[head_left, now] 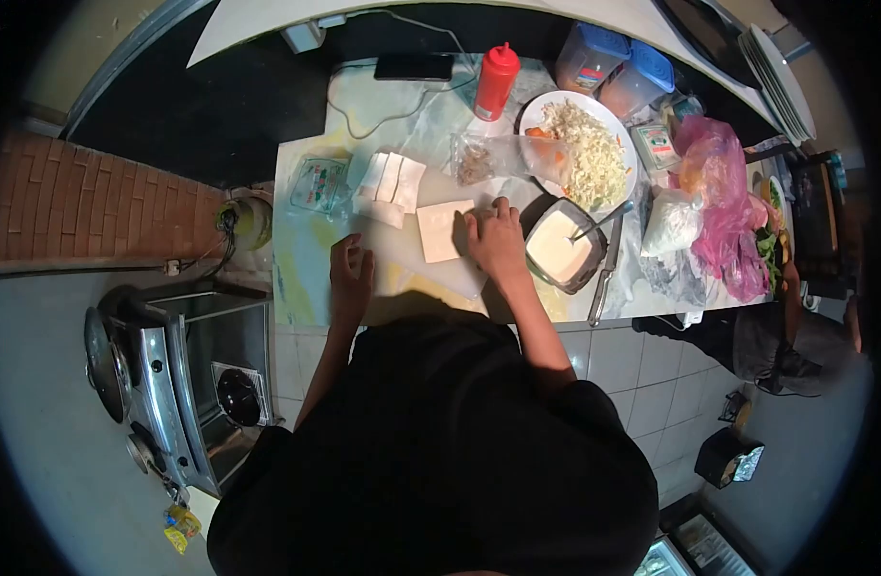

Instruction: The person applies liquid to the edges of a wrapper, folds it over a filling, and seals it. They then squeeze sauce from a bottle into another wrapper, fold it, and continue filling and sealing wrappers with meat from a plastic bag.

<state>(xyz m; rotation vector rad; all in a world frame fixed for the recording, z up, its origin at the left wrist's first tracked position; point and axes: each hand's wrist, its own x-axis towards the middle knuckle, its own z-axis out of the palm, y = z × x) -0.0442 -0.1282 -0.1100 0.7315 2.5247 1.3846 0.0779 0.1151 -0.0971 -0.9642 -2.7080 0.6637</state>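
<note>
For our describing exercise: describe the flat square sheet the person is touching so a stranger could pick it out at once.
Start at the pale worktable. Near its front middle, left of the dark bowl of white liquid, the right hand presses on a pale square sheet. It lies single and flat, unlike the stack of sheets beyond it.

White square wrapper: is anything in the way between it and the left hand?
Nothing visible. Only tabletop lies between the left hand and the white square wrapper. The right hand touches the wrapper's right edge.
</note>
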